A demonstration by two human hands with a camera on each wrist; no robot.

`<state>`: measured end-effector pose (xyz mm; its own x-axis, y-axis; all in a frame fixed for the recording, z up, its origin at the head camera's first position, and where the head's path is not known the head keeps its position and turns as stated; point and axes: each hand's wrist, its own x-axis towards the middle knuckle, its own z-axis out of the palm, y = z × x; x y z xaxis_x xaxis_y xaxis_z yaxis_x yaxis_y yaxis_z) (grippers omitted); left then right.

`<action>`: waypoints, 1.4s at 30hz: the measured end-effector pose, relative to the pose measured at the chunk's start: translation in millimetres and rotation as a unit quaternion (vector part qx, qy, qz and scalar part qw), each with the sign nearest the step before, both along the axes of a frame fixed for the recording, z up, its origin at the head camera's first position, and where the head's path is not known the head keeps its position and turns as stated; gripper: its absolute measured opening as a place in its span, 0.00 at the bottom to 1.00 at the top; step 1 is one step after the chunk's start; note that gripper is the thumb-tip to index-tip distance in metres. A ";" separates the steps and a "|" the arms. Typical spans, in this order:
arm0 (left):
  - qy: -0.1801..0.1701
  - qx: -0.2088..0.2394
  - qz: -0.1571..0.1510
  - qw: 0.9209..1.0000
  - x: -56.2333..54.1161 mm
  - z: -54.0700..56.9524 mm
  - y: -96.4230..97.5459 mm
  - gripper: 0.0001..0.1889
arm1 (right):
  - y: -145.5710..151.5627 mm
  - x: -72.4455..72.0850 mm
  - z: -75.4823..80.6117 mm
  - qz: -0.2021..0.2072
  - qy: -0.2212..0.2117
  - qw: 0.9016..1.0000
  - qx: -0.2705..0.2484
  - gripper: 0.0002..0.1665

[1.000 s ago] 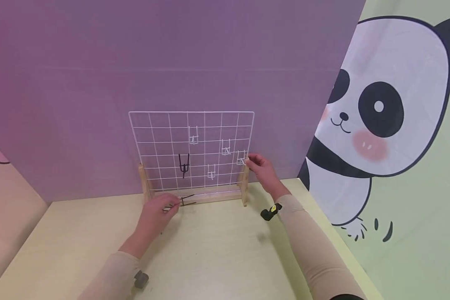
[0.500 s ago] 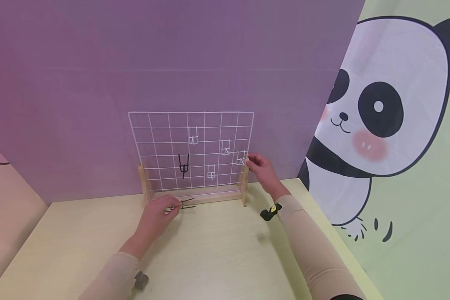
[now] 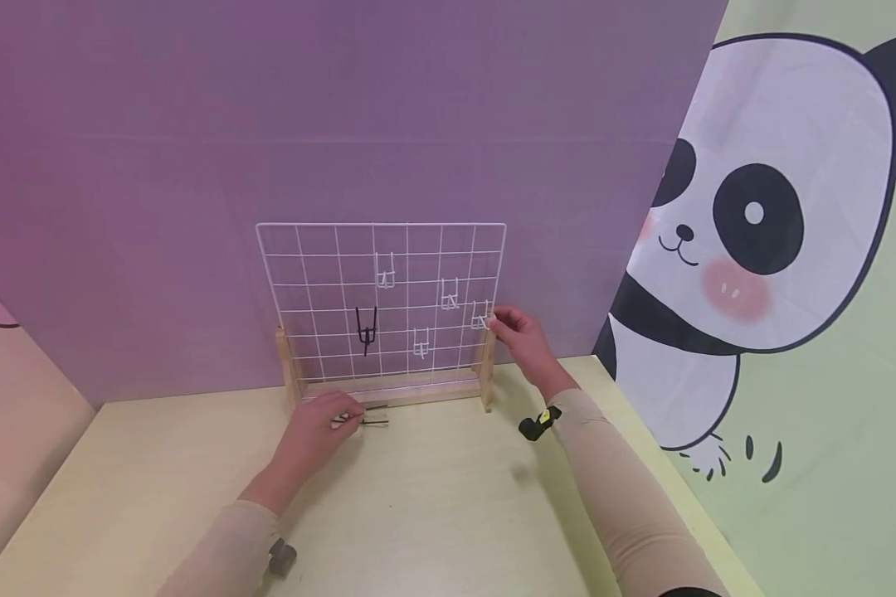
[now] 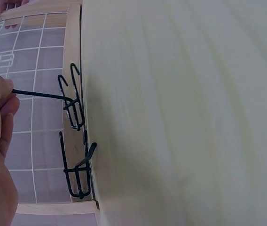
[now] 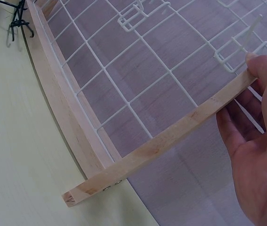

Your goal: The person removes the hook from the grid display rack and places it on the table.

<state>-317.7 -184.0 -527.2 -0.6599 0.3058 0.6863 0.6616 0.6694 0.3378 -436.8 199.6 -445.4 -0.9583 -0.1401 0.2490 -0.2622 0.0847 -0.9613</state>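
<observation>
My left hand (image 3: 321,431) pinches a black wire hook (image 3: 377,422) by its single prong, low in front of a white wire grid (image 3: 390,296). In the left wrist view the held hook (image 4: 74,106) points its two curved ends away from the fingers. A second black hook (image 4: 79,172) shows beside it, against the wooden base; the hand mostly hides it from the head view. My right hand (image 3: 526,344) grips the top of the right wooden upright (image 5: 166,141), thumb on the near side and fingers behind. Another black hook (image 3: 367,333) hangs on the grid.
Several white hooks (image 3: 385,278) hang on the grid, one (image 3: 480,322) close to the right hand. The wooden base (image 3: 433,391) stands on a pale table (image 3: 433,497). A purple wall panel (image 3: 388,108) rises behind, and a panda-printed sheet (image 3: 806,207) is at right.
My left hand has dropped slightly, and the held hook has lowered and turned a little with it. The right hand stays on the upright; the hung hooks have not moved.
</observation>
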 end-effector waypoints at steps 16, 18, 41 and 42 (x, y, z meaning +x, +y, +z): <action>-0.140 -0.002 0.013 0.990 5.2 1.4 1.9 0.05 | 1.0 -2.3 -4.1 0.005 0.010 1.000 0.001 0.20; -0.150 -0.004 0.014 0.989 5.5 1.0 1.6 0.05 | 1.3 -2.0 -4.2 0.005 0.009 1.000 -0.002 0.19; -0.250 -0.037 -0.019 0.967 5.5 -4.6 -5.5 0.12 | 2.4 -2.6 -3.6 0.008 0.010 1.000 0.010 0.20; -0.249 -0.041 -0.018 0.968 5.3 -5.0 -5.4 0.13 | 2.2 -2.5 -3.5 0.008 0.010 1.000 0.011 0.20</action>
<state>-312.4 -189.4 -532.3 -0.8904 0.3741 0.2594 0.4540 0.6875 0.5668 -439.3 201.8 -448.9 -0.9509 -0.1600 0.2649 -0.2828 0.1010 -0.9539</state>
